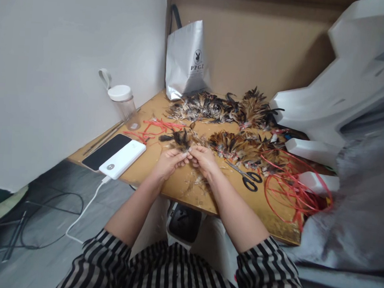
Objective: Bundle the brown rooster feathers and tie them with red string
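Both hands meet near worktop [162, 181] front edge, mid. Left hand [168, 162] & right hand [204, 160] each have grip pinched on one small feather bundle [181, 139], fingertips touching. Looks partway: tied feather clusters [221, 108] piled twd back edge, more [241, 148] right of hands; red strings [291, 187] still loose at right edge. Scissors [247, 177] just right of hands. Phone [106, 151] & power bank [122, 158] at left corner; open room only along front edge.

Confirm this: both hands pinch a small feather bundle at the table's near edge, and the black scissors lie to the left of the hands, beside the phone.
Wrong side. In the head view the black scissors lie right of the hands, left hand and right hand, which pinch the feather bundle. The phone lies on the left.
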The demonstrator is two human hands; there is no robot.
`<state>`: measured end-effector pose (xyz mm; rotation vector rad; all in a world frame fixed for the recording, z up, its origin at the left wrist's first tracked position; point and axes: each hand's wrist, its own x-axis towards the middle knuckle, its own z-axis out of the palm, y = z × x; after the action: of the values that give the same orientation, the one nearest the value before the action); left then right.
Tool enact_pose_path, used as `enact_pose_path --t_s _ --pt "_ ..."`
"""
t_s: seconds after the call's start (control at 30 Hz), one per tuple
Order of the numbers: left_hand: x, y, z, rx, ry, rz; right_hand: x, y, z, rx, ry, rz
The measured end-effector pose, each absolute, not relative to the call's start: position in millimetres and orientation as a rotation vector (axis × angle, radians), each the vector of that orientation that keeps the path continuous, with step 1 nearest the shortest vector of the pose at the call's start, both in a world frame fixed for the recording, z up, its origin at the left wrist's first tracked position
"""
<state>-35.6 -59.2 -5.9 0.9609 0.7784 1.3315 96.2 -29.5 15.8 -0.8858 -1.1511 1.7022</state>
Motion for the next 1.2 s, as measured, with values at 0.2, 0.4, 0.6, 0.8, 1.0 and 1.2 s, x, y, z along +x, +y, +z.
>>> enact_pose_path --t_s 0.2,0.4,0.6,0.8,1.0,1.2 --pt "-39 -55 -7 0.763 0.79 1.347 96 -31 19 -0.849 -1.071 1.655" --pt "-39 -54 -7 0.741 0.808 1.297 93 -33 20 -0.919 -1.199 1.443" --pt "-38 -56 -9 0.826 0.806 1.25 90 -31 14 -0.884 -1.37 1.241" --pt "-37 -57 -9 0.902 0.873 1.259 92 -28 14 -0.922 -1.352 1.223" --pt "-41 -53 -7 0.687 0.843 1.38 123 -10 20 -1.083 -1.49 0.971" --pt "-46 -50 -11 0.575 0.755 1.413 149 1 15 -1.361 -1.906 0.663"
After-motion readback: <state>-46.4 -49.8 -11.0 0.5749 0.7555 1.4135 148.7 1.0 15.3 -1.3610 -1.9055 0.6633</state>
